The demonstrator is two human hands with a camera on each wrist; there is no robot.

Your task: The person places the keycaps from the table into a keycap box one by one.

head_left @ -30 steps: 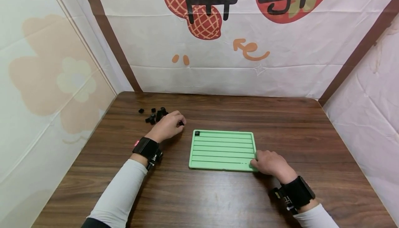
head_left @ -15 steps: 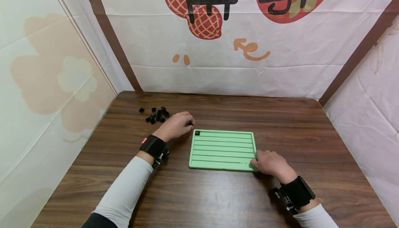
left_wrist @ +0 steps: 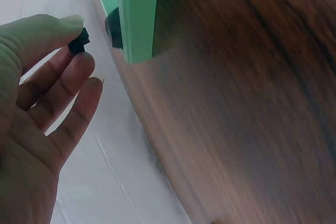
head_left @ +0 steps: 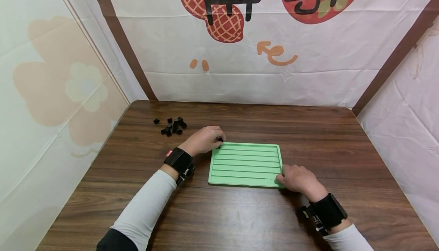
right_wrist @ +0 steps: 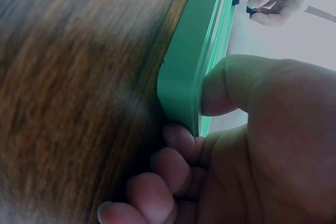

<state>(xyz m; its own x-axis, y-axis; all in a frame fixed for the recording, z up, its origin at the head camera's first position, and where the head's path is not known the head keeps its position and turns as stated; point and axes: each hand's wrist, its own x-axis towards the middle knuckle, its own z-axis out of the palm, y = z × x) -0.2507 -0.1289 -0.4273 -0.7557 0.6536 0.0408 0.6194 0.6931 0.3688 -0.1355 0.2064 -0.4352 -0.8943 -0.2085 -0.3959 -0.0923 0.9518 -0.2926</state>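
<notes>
Between thumb and fingertips, my left hand (head_left: 204, 140) pinches a small black keycap (left_wrist: 79, 41). It hovers over the far left corner of a green ridged tray (head_left: 245, 163), apart from the tray in the left wrist view. Another black keycap (left_wrist: 114, 29) sits inside that corner; in the head view the left hand mostly covers it. My right hand (head_left: 299, 180) grips the tray's near right corner, thumb on the top rim and curled fingers against the side, as the right wrist view shows.
Several loose black keycaps (head_left: 173, 126) lie scattered on the wooden table (head_left: 240, 216), at the far left behind the left hand. Printed white cloth (head_left: 164, 41) hangs behind the table and along both sides.
Holding the keycap, my left hand has moved right from beside the loose pile to above the tray's far left corner. The right hand and tray have stayed put.
</notes>
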